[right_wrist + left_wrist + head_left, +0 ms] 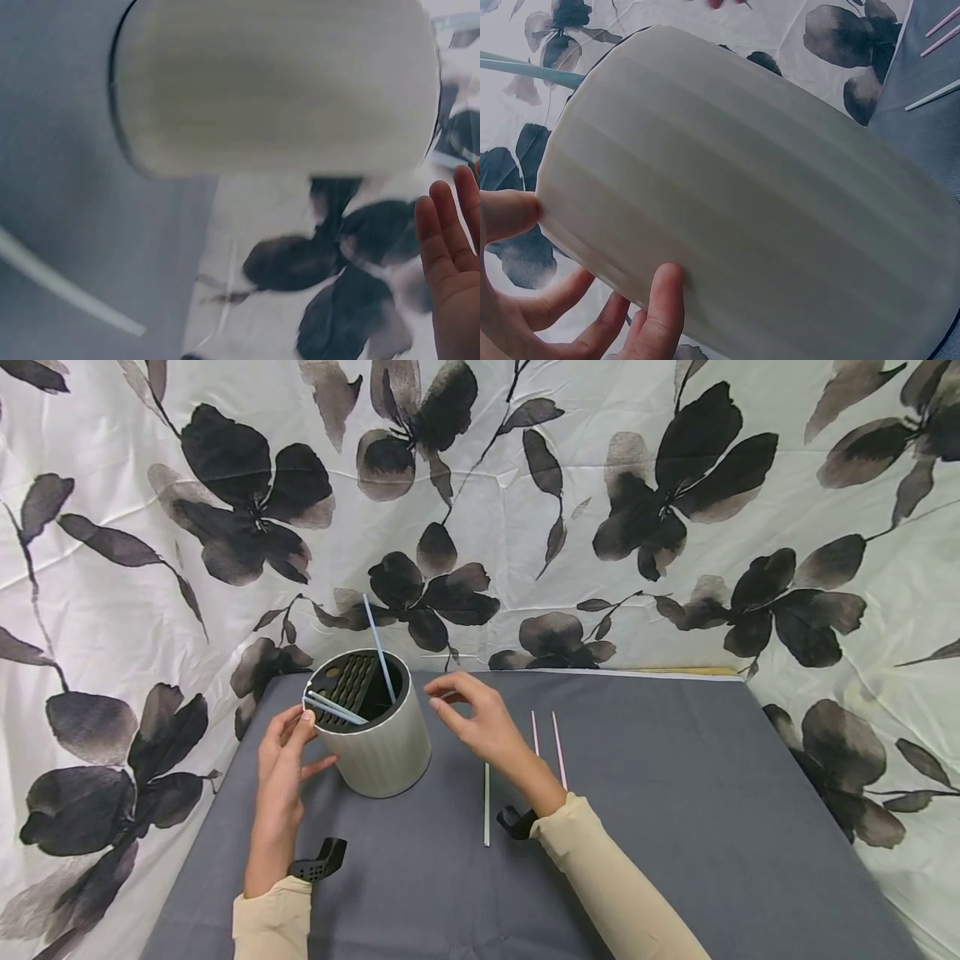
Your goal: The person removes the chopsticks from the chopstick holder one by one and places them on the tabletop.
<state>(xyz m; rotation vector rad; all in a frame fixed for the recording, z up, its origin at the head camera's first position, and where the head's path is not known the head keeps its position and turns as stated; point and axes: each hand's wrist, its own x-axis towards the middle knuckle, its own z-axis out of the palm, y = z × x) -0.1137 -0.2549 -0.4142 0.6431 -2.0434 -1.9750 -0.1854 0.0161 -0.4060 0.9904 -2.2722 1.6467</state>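
A cream round utensil holder (382,764) with a black slotted insert (352,675) stands left of centre. One blue chopstick (378,642) rises at a tilt from its right compartment; a pair of blue chopsticks (339,709) lies slanted over the front left of the opening. My left hand (282,764) holds the holder's left side, thumb at the rim; in the left wrist view its fingertips (667,289) press the ribbed wall. Right of the holder, my right hand (483,722) hovers with loosely bent fingers and nothing in them. The right wrist view shows its fingers (442,225) beyond the holder's rim.
A pale green chopstick (487,814) lies on the grey cloth (675,827) in front of the right hand. Two pink chopsticks (559,747) lie beyond the right forearm, partly hidden by it. A floral sheet (525,510) hangs behind the table.
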